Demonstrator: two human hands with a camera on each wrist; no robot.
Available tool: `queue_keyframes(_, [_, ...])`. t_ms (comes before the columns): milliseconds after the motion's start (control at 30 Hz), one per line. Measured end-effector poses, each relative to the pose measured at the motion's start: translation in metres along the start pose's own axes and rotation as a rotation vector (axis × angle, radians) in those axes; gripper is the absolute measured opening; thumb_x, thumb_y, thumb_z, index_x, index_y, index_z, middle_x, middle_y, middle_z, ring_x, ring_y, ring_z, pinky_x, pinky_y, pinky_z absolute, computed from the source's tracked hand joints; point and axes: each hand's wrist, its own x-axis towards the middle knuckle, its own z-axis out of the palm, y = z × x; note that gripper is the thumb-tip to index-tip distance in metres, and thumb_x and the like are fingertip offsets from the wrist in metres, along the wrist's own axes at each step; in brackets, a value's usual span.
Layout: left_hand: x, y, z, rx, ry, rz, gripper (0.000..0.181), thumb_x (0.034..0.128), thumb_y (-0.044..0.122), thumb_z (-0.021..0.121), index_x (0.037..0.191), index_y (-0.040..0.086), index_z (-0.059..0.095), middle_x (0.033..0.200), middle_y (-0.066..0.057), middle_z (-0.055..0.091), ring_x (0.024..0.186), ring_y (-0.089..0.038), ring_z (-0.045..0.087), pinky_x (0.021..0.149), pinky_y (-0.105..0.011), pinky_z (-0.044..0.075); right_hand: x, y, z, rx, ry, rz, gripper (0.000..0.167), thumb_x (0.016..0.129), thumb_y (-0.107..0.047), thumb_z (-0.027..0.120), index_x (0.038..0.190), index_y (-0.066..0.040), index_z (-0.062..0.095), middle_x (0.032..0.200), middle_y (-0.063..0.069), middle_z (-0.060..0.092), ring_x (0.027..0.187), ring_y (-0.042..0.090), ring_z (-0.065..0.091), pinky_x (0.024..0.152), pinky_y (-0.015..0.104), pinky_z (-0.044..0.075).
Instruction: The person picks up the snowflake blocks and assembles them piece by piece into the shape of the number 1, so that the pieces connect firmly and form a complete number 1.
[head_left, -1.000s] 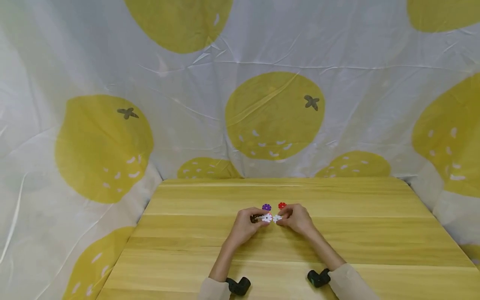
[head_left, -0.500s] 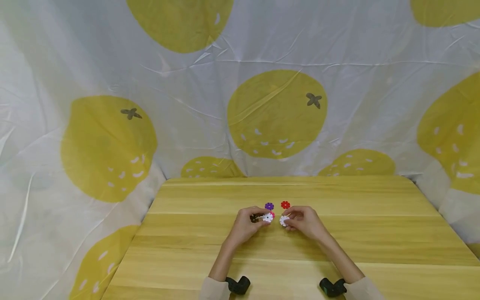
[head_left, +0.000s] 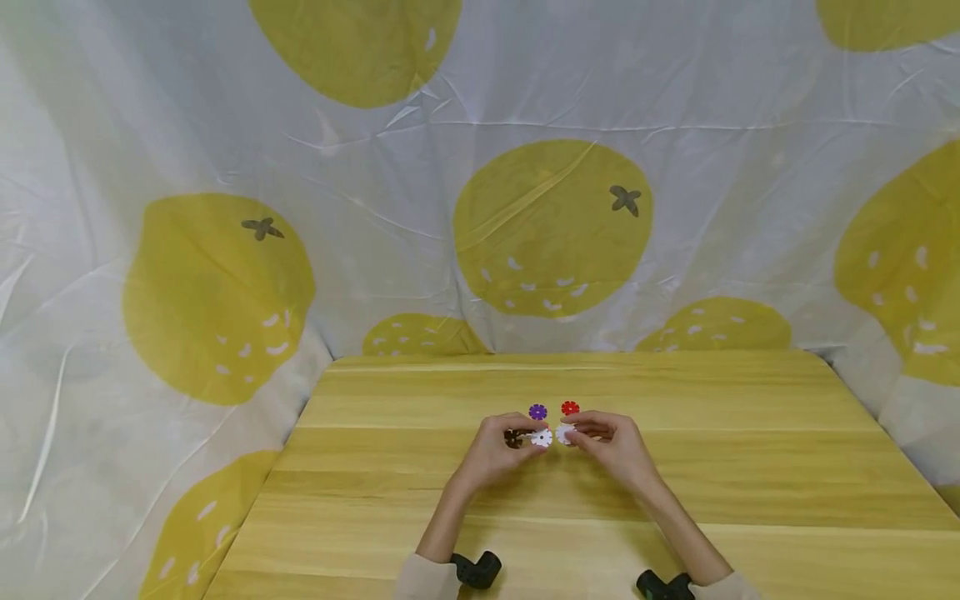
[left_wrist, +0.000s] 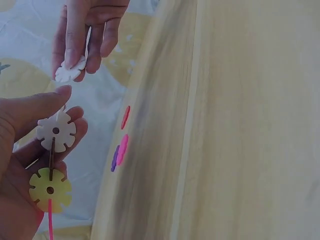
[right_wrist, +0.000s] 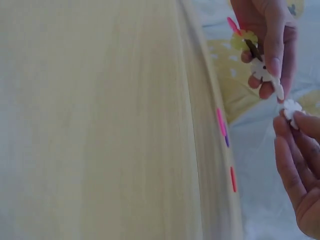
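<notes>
Head view shows the left hand (head_left: 486,454), its thumb and fingers clamped on a disc chain (left_wrist: 52,159), and the right hand (head_left: 624,450) pinching a single white disc (head_left: 564,434). The hands face each other over the table (head_left: 750,475). A narrow gap separates the single white disc from the chain's end disc (head_left: 542,443), also white and face-on to this camera. To its left, a brown disc (head_left: 513,438) shows face-on.

Left wrist view reveals more of the chain: a second white disc (left_wrist: 65,132) face-on, the brown disc edge-on, a yellow disc (left_wrist: 59,191) face-on and a pink disc (left_wrist: 50,220) edge-on. Right wrist view exposes the end disc edge-on beside the left thumb.

Farther out, a purple disc (head_left: 537,412) lies left and a red disc (head_left: 570,408) right on the table. Both wrist views show a loose pink disc (left_wrist: 123,150) plainly; in the head view it is almost wholly covered. Nearer, each wrist carries a black device (head_left: 477,570). A fruit-printed cloth (head_left: 375,208) hangs at the far side.
</notes>
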Motion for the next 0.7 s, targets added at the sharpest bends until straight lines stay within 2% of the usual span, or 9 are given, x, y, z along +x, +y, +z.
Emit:
queue_keyframes(200, [0.0006, -0.0009, 0.0030, -0.001, -0.026, -0.005, 0.028, 0.0897, 0.011, 0.081, 0.117, 0.005, 0.078, 0.114, -0.009, 0.077, 0.107, -0.024, 0.073, 0.085, -0.019, 0.056, -0.0008, -0.0006, 0.0033, -0.005, 0.013, 0.001, 0.018, 0.092, -0.010, 0.078, 0.109, -0.006, 0.077, 0.100, 0.016, 0.080, 0.087, 0.028, 0.077, 0.076, 0.029, 0.061])
queue_keyframes(433, [0.0000, -0.0001, 0.0043, 0.002, -0.015, -0.025, 0.028, 0.0868, 0.009, 0.083, 0.114, 0.006, 0.079, 0.114, -0.008, 0.078, 0.109, -0.024, 0.072, 0.089, -0.021, 0.056, -0.0035, 0.0008, 0.0047, -0.001, -0.004, 0.005, 0.017, 0.092, -0.010, 0.078, 0.108, -0.005, 0.076, 0.100, 0.015, 0.080, 0.086, 0.017, 0.077, 0.078, 0.025, 0.060])
queue_keyframes(533, [0.0004, 0.0006, 0.0048, 0.000, 0.009, -0.032, 0.026, 0.0856, 0.009, 0.084, 0.111, 0.006, 0.081, 0.112, -0.009, 0.079, 0.108, -0.023, 0.072, 0.086, -0.021, 0.056, -0.0041, 0.0019, 0.0052, 0.015, -0.001, -0.007, 0.016, 0.092, -0.009, 0.078, 0.107, -0.004, 0.075, 0.100, 0.017, 0.079, 0.086, 0.019, 0.078, 0.079, 0.027, 0.062])
queue_keyframes(700, [0.0009, 0.0026, 0.0045, -0.011, 0.032, -0.041, 0.025, 0.0839, 0.008, 0.086, 0.108, 0.005, 0.082, 0.109, -0.010, 0.080, 0.104, -0.022, 0.072, 0.081, -0.020, 0.056, -0.0047, 0.0020, 0.0071, 0.018, 0.014, -0.035, 0.015, 0.092, -0.010, 0.078, 0.106, -0.004, 0.076, 0.098, 0.017, 0.079, 0.086, 0.030, 0.078, 0.079, 0.037, 0.063])
